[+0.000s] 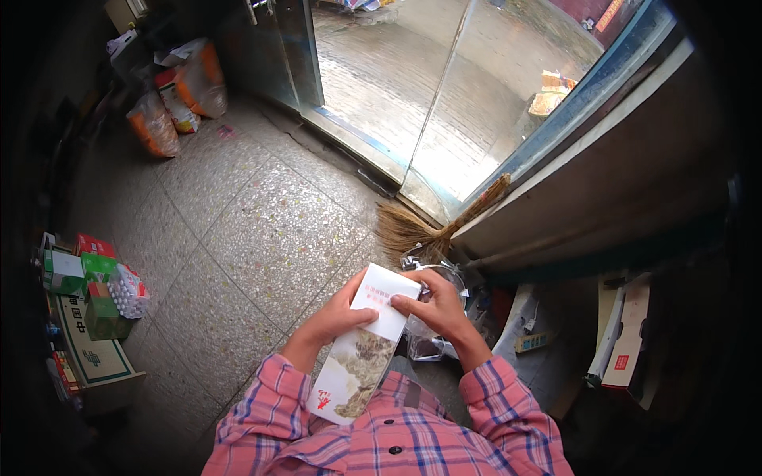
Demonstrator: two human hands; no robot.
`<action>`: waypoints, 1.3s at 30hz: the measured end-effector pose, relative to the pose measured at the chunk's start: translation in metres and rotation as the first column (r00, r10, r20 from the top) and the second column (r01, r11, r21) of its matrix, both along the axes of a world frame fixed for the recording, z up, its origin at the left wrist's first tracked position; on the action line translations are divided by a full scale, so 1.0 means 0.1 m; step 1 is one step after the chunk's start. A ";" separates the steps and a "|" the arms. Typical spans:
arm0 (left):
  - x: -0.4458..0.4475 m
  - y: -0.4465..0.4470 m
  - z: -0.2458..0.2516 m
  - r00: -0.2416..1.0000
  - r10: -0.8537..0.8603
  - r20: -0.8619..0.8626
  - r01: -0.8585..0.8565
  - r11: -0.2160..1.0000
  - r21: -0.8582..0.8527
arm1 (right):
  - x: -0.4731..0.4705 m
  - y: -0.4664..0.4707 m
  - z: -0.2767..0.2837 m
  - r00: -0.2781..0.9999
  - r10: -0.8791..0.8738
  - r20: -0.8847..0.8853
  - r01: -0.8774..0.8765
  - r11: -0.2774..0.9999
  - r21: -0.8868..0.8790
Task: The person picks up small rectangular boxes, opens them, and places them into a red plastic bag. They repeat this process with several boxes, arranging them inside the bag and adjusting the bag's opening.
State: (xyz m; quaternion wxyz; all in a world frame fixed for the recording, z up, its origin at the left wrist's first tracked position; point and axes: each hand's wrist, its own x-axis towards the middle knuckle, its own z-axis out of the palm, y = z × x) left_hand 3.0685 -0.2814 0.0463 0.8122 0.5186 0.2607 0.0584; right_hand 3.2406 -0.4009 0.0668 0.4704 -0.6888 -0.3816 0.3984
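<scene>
Both my hands hold a long white cardboard box (pixel 357 357) in front of my chest. Its lower part bears a printed landscape picture and red characters; the upper end is plain white with faint red writing. My left hand (pixel 342 306) grips the left edge, thumb lying on the top face. On the other side my right hand (pixel 437 306) holds the upper right edge, its thumb pressed on the white face. The fingers of both hands are partly hidden beneath the box. Below and behind my right hand sits clear plastic packaging (pixel 425 348).
A straw broom (pixel 411 232) leans by the glass door (pixel 411 119). Opened cartons (pixel 628 339) and a power strip (pixel 531 342) lie at right. Stacked boxes (pixel 98 262) and a bottle pack (pixel 128 291) stand at left. Plastic sacks (pixel 202 83) rest on the terrazzo floor (pixel 262 232).
</scene>
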 end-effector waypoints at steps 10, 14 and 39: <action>-0.03 0.03 0.24 0.965 0.161 -0.206 -0.134 0.981 0.138 | -0.33 0.06 0.14 0.994 -0.098 0.039 0.091 0.986 0.141; -0.13 -0.02 0.27 0.979 0.168 -0.114 -0.153 0.980 0.126 | -0.40 0.05 0.16 0.988 -0.149 -0.037 0.153 0.981 0.119; -0.46 -0.14 0.89 0.779 -0.542 -0.316 0.624 0.722 0.300 | -0.29 -0.16 0.69 0.658 0.753 -0.010 -0.747 0.654 0.120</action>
